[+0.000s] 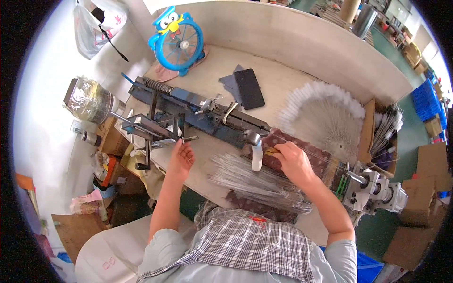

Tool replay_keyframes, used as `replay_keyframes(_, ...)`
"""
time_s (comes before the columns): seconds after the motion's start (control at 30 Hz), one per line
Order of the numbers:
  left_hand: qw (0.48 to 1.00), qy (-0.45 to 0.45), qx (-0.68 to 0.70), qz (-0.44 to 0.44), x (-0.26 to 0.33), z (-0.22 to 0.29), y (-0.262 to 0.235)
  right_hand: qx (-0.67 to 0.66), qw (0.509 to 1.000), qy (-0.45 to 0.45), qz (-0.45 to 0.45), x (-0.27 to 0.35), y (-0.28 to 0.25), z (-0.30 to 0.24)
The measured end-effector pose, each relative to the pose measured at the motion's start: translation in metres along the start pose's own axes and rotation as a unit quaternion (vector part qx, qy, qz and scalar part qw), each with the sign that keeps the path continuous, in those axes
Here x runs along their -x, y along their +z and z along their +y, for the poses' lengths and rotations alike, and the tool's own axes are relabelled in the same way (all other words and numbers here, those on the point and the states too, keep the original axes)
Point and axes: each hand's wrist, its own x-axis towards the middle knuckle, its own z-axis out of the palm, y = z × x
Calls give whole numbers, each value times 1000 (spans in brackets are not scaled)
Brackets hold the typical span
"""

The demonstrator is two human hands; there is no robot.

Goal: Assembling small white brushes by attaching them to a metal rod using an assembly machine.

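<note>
A long blue-grey bench machine (207, 123) with a spring at one end runs diagonally across the table. My left hand (183, 158) is at its left part, thumb and forefinger pinched together beside a small metal piece; what they hold, if anything, is too small to make out. Over a dark red patterned cloth (309, 152), my right hand (296, 164) is closed, with something yellow at its fingertips. A lever with a white-wrapped handle (257, 158) stands just left of that hand. Below it lies a loose bundle of thin silvery wires (259, 181).
Many thin wires with white fuzzy ends (325, 106) fan out at the back right, beside a cardboard box (367, 129). A black phone (249, 88) and a blue cartoon fan (179, 45) sit at the back. A motor-like metal unit (375, 188) is clamped at the right edge.
</note>
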Motion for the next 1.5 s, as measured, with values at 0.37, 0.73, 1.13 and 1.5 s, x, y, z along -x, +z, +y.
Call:
replay_keyframes(0.37, 988, 8, 153, 27, -15, -17, 9, 3, 1000, -3, -16, 15, -37, -30)
replay_keyframes(0.73, 940, -3, -102, -326, 88, -109, 175, -59, 985, 120, 113, 14, -80, -11)
replay_keyframes(1.13, 950, 73, -149, -265, 84, -127, 195, -41, 996, 12, 74, 30, -94, 2)
replay_keyframes(1.5, 970, -9, -92, -225, 90, -99, 191, 69, 995, 9, 76, -26, -44, -11)
